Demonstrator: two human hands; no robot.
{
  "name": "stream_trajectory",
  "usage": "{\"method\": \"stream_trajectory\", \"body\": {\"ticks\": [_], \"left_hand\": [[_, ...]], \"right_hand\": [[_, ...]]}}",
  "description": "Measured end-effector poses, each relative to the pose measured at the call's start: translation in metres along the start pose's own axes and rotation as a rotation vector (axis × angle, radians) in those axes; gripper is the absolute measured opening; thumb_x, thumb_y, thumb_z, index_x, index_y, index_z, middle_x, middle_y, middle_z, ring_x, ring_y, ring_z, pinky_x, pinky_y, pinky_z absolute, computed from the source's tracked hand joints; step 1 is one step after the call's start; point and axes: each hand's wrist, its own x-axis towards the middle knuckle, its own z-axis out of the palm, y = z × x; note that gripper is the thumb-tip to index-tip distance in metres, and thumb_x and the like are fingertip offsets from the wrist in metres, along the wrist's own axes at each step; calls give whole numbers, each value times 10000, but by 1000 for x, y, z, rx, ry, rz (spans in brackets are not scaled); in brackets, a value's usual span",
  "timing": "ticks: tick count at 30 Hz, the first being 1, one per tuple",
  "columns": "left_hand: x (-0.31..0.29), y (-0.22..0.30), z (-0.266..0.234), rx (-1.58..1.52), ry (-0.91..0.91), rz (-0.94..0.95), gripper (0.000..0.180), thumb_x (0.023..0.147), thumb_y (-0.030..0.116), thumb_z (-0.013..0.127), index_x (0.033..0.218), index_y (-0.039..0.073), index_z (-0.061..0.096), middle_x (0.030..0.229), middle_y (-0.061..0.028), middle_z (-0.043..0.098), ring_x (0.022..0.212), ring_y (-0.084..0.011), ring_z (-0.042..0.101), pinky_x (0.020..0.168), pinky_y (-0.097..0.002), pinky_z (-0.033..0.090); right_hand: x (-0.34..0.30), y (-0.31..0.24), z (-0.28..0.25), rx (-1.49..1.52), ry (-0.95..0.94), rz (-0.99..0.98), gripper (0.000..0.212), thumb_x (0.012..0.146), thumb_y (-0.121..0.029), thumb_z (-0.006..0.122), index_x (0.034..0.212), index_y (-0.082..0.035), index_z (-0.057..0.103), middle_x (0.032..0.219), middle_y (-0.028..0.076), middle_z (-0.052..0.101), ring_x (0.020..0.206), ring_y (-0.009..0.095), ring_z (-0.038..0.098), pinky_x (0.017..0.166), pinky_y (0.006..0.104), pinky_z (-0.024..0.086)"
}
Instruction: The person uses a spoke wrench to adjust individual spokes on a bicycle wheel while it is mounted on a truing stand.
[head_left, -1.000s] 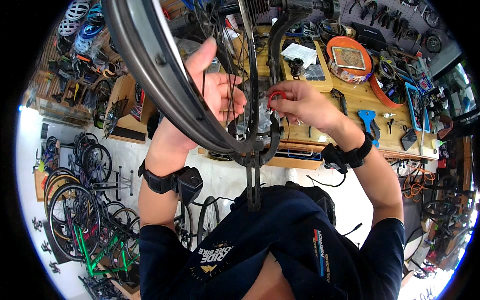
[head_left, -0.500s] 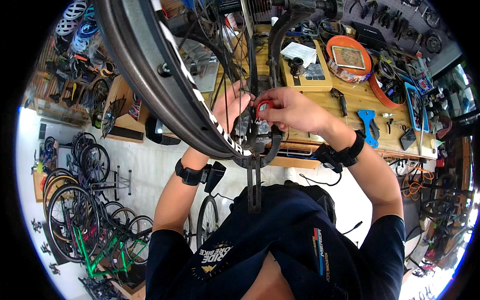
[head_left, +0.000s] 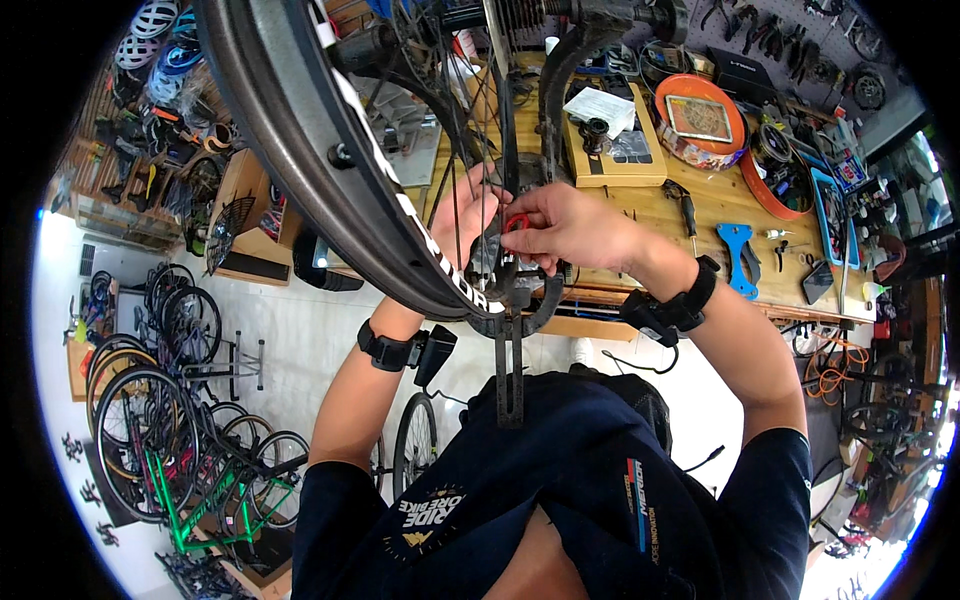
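A bicycle wheel with a black rim (head_left: 290, 170) stands upright in a black truing stand (head_left: 562, 75) in front of me. My right hand (head_left: 575, 228) pinches a red spoke wrench (head_left: 517, 224) between thumb and fingers, low at the spokes close to the rim. On the other side of the spokes, my left hand (head_left: 463, 215) has its fingers bent in, thumb and fingertips closed at a spoke (head_left: 453, 190). Spokes partly cover this hand. The wrench's contact with a nipple is hidden by my right fingers.
The wooden workbench (head_left: 655, 205) carries an open cardboard box (head_left: 620, 172), an orange round tin (head_left: 700, 115), a screwdriver (head_left: 682, 208), a blue tool (head_left: 738, 258) and a blue tray (head_left: 832, 215). Several bicycles (head_left: 165, 460) stand at the left.
My right hand has turned and shifted slightly left, swinging the red spoke wrench round with it; its fingers now cover more of the wrench. My left hand stays by the spokes, its fingers a little more bent.
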Motion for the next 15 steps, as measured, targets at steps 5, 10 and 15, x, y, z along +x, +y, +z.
{"method": "stream_trajectory", "body": {"ticks": [5,10,15], "left_hand": [[1,-7,-1,6,-2,50,761,931,574,450,1414,-5,346,1137,-137,555,996,-200,565,888,-328,440],[1,-16,-4,-52,4,82,741,929,560,475,1404,2,368,1117,-115,549,1000,-186,560,896,-314,429],[1,-9,-3,50,37,53,740,918,573,494,1394,15,401,1077,-69,532,1013,-154,533,922,-296,393]], "right_hand": [[7,9,-4,42,-77,-45,213,912,-125,630,1042,41,601,759,10,609,593,53,520,520,193,435],[8,8,-9,40,-127,-67,199,910,-120,629,1032,34,600,758,10,603,588,59,518,523,202,433],[13,0,-12,3,-155,-89,192,898,-133,647,1011,16,604,722,2,591,565,59,516,511,202,418]]}}
